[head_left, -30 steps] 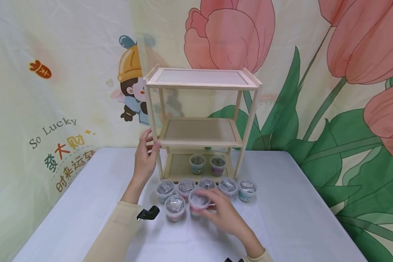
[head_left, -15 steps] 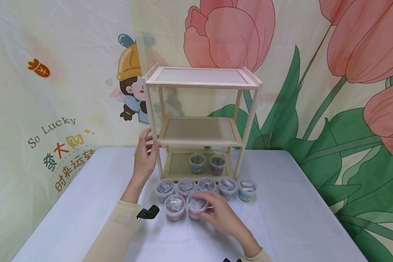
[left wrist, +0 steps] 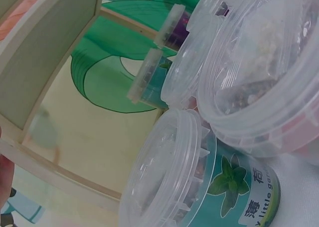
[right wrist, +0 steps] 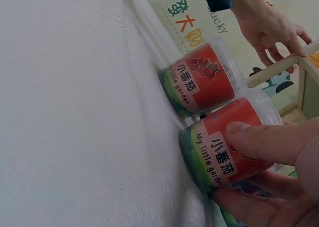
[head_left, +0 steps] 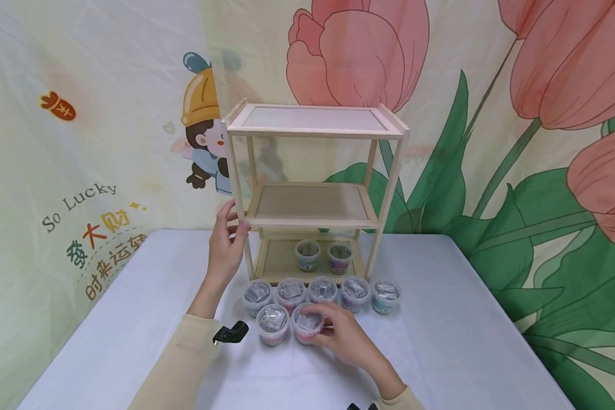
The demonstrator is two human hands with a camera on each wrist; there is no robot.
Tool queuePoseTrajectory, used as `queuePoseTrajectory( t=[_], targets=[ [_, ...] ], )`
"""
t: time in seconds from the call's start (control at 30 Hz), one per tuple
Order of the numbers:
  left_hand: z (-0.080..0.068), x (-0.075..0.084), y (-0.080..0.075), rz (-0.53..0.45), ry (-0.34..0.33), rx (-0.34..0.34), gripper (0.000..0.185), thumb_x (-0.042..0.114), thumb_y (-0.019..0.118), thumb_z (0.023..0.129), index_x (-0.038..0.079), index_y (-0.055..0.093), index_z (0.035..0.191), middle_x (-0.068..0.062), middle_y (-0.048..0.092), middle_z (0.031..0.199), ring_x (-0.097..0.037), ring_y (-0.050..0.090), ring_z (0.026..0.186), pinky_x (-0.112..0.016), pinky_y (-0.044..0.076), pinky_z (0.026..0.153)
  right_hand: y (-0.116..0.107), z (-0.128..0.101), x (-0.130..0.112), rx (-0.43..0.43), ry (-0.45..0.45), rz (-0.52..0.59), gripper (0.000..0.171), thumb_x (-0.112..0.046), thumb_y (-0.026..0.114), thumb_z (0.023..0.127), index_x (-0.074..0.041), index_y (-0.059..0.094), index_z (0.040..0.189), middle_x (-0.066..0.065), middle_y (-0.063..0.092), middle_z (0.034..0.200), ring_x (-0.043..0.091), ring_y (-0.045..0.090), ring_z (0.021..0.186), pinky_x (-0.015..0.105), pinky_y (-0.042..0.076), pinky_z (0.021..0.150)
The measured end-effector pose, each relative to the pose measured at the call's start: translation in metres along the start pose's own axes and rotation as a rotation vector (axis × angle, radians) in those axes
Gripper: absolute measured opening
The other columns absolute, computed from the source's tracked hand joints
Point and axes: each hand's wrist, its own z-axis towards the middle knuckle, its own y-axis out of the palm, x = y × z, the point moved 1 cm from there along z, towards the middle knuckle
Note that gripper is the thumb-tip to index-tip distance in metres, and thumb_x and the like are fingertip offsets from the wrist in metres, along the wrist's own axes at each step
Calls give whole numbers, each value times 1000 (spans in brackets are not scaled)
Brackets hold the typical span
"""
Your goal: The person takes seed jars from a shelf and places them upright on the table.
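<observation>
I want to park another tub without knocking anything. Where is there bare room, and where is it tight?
Bare: the middle shelf, the top shelf, and the table right of the tubs. Crowded: the tub rows before the rack, where the right hand grips a red tub; the left hand holds the rack's post.

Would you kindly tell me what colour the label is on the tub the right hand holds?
Red, green along the base, on the tub; right wrist view shows it best.

We find open table [head_left: 466, 319] toward the right edge and the near-left corner; the tubs [head_left: 320, 289] crowd the rack's [head_left: 315, 171] front, two cups [head_left: 324, 256] fill its bottom tier's back, and the upper tiers lie bare
</observation>
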Motion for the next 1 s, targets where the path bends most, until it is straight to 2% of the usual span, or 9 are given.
queuePoseTrajectory(
  t=[0.17,0.27,0.47,0.77,0.93,1.0],
  targets=[
    [-5,23,-3,-3,1,-8,55,10,57,110,11,37,161,-27,55,137,-42,64,109,-50,50,90,0,0,2,3,21,37,56,3,85,85,-16,69,135,5,69,136,27,67,122,28,58,96],
    [-7,28,-4,-3,-4,-9,55,10,57,110,12,37,161,-27,55,137,-41,64,109,-46,50,90,1,0,1,17,31,59,55,4,85,84,-14,69,133,9,69,136,29,69,120,29,58,94],
    [-6,27,-3,8,-17,-15,55,13,57,111,13,36,162,-26,55,138,-39,64,111,-32,48,88,3,1,0,58,58,74,51,2,88,82,-12,71,128,12,70,133,29,72,115,31,60,92],
    [-7,26,-4,-2,-13,-14,56,12,57,110,12,36,162,-27,54,138,-41,64,110,-21,46,85,5,3,-2,103,77,26,50,-1,91,81,-14,72,125,11,73,126,26,74,107,29,61,87],
    [-7,27,-4,-2,-16,-16,56,12,57,110,12,36,162,-26,54,138,-39,64,109,-19,46,84,4,3,-3,101,74,31,49,-2,91,82,-13,71,126,11,73,125,25,75,106,30,61,87],
    [-6,26,-3,-5,-16,-15,55,11,57,110,12,36,162,-26,55,138,-38,64,109,-22,47,85,2,2,-3,75,72,33,51,-3,90,83,-14,70,128,11,72,128,27,74,108,33,61,89]
  ],
)
